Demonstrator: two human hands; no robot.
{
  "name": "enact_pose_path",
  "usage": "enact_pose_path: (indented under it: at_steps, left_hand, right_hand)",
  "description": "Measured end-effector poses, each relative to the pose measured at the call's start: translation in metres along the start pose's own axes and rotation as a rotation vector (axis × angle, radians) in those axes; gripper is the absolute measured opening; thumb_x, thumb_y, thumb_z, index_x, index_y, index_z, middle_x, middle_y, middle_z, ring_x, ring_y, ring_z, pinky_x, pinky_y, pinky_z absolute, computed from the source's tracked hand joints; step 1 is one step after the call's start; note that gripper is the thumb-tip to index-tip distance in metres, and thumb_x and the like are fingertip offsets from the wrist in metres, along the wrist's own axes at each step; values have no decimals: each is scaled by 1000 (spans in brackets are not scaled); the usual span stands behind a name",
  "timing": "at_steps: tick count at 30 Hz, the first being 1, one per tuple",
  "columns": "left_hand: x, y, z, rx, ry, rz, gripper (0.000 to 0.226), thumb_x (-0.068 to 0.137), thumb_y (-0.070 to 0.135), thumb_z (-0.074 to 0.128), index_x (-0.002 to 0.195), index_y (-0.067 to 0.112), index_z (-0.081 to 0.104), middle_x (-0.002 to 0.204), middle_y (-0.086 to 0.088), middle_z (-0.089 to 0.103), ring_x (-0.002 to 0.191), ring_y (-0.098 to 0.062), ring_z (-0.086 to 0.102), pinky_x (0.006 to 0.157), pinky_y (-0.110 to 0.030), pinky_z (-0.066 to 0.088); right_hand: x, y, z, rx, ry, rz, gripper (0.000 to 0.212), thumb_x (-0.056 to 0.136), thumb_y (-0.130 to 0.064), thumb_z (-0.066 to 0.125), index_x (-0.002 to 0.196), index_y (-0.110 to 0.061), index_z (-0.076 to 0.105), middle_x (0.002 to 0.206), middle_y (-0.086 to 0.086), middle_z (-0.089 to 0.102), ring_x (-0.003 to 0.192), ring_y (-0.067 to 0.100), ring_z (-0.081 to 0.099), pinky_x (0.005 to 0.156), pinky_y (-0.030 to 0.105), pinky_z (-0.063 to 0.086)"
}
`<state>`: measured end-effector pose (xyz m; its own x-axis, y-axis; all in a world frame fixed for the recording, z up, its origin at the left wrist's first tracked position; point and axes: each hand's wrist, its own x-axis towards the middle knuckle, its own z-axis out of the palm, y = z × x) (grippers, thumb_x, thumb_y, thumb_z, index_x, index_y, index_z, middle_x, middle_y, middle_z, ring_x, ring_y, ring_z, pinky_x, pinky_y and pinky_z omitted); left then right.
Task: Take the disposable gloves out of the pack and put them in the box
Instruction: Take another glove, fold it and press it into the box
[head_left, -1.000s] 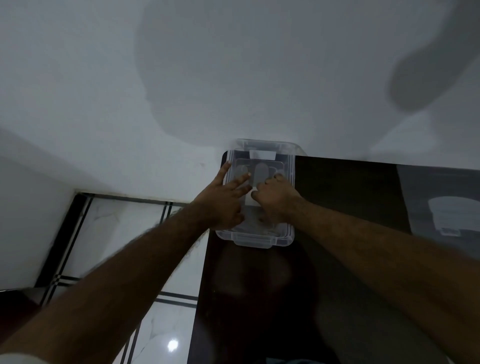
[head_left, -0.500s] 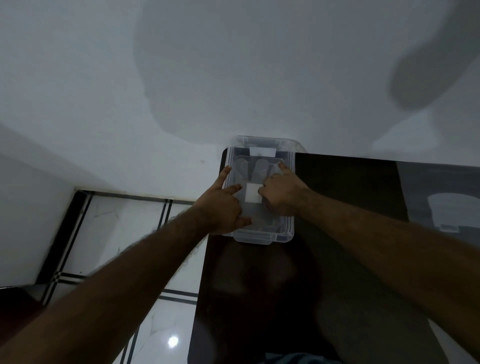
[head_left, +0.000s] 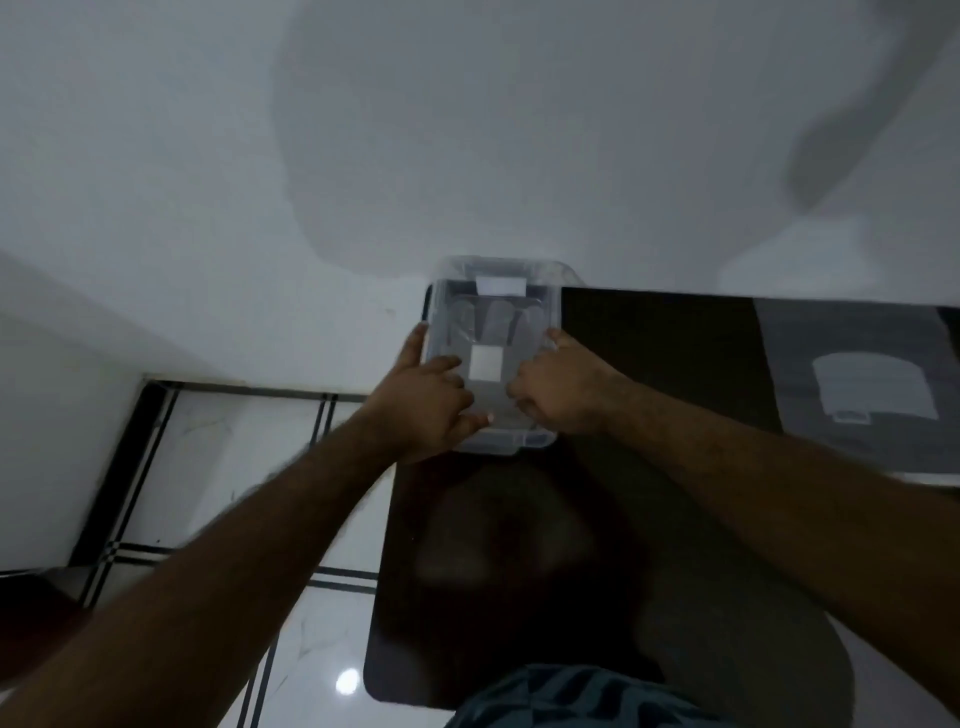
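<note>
Clear plastic box (head_left: 493, 358) at the far left corner of the dark table (head_left: 649, 519), thin clear gloves (head_left: 496, 317) lying flat inside, fingers toward the far wall. Left hand (head_left: 431, 402) and right hand (head_left: 558, 389), both with fingers curled, pressing the glove cuffs at the near end; best smoothed flat, below the rim. Compared with a second ago, hands spread apart toward the side walls, white label (head_left: 485, 364) now uncovered.

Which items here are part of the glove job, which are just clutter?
In the job:
- clear plastic box at the table's far corner
- disposable gloves lying inside it
- left hand and right hand, both on the box

Lying about:
- grey pack, on the dark table at right
</note>
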<state>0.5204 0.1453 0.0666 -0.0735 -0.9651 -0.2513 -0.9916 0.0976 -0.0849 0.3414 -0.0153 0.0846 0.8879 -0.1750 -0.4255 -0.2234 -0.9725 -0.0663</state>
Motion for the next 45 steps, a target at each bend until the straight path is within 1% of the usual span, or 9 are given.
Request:
enact_pose_path:
  at_steps: [6, 16, 20, 25, 30, 34, 38, 42, 45]
  left_hand:
    - [-33, 74, -22, -158, 178, -39, 47, 101, 50, 39, 102, 26, 78, 96, 3, 77, 101, -25, 69, 99, -47, 32]
    - [-36, 300, -7, -422, 181, 82, 35, 100, 48, 49, 110, 31, 77, 101, 10, 77, 98, -18, 69, 89, -40, 46]
    - [-19, 398, 1, -513, 138, 126, 34, 103, 45, 54, 128, 31, 74, 122, 10, 75, 118, -15, 64, 100, -40, 45]
    - [9, 502, 19, -545, -13, 133, 60, 102, 53, 63, 156, 29, 53, 158, 4, 56, 149, -19, 44, 122, -44, 32]
    - [24, 567, 41, -373, -103, 100, 81, 98, 60, 65, 165, 26, 37, 168, 1, 43, 156, -24, 34, 126, -51, 28]
    - [26, 594, 51, -295, -75, 34, 71, 93, 40, 76, 157, 21, 51, 157, -2, 53, 145, -28, 47, 119, -52, 38]
    - [25, 604, 56, -254, 175, 69, 37, 83, 13, 84, 119, 18, 80, 113, -2, 77, 107, -29, 70, 97, -48, 54]
    - [20, 607, 50, -314, 288, 99, 12, 84, 11, 83, 92, 19, 79, 94, -2, 77, 92, -28, 72, 90, -45, 54]
    - [22, 600, 29, -510, 340, -60, 5, 93, 18, 75, 96, 21, 77, 100, 1, 77, 100, -22, 69, 89, -47, 56]
  right_hand:
    - [-118, 7, 47, 98, 264, -28, 29, 105, -36, 55, 126, -25, 73, 134, 2, 73, 136, 22, 60, 130, 51, 19]
    - [-351, 44, 202, 197, 151, 80, 43, 103, -43, 47, 133, -25, 73, 136, 0, 73, 134, 21, 62, 127, 38, 18]
    - [-436, 60, 258, 261, 83, 159, 45, 103, -45, 55, 142, -24, 64, 150, 3, 63, 143, 22, 54, 124, 38, 14]
    - [-514, 69, 331, 234, 24, 251, 83, 84, -70, 70, 151, -23, 54, 154, 6, 57, 144, 29, 52, 122, 48, 32]
    - [-535, 68, 364, 190, 37, 298, 78, 78, -49, 87, 146, -21, 60, 145, 9, 63, 135, 31, 59, 118, 52, 40]
    - [-534, 68, 373, 182, 200, 261, 49, 79, -21, 89, 124, -19, 72, 122, 7, 75, 114, 29, 71, 104, 49, 53]
    - [-534, 70, 380, 160, 279, 196, 22, 83, -17, 85, 103, -22, 75, 100, 2, 77, 95, 23, 73, 93, 42, 56]
    - [-538, 77, 374, 264, 356, 172, 9, 96, -26, 67, 100, -23, 74, 98, 0, 74, 95, 21, 70, 96, 42, 54]
    - [-539, 86, 344, 503, 495, 184, 13, 99, -26, 61, 99, -20, 72, 95, -2, 69, 90, 15, 63, 85, 38, 53]
